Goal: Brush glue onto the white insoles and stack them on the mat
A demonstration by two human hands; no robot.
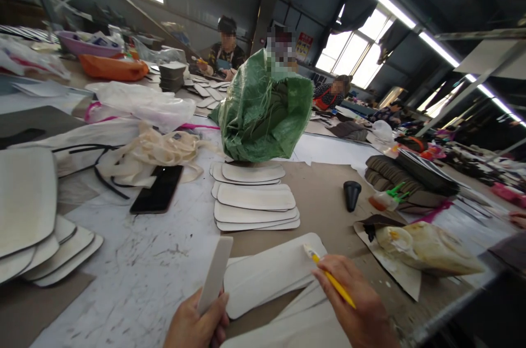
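Left grip (196, 321) pinches a pale strip (216, 272), right grip (361, 290) a yellow brush (337, 285) over a white panel (269, 274); I judge brushing underway, amount done unclear.

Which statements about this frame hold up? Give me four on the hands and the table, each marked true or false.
1. The right hand holds a yellow-handled brush. True.
2. The left hand is empty. False: the left hand grips a pale flat piece.
3. A green sack stands beyond the stacked white panels. True.
4. The black phone lies right of the sack in the picture. False: the black phone lies to its left.
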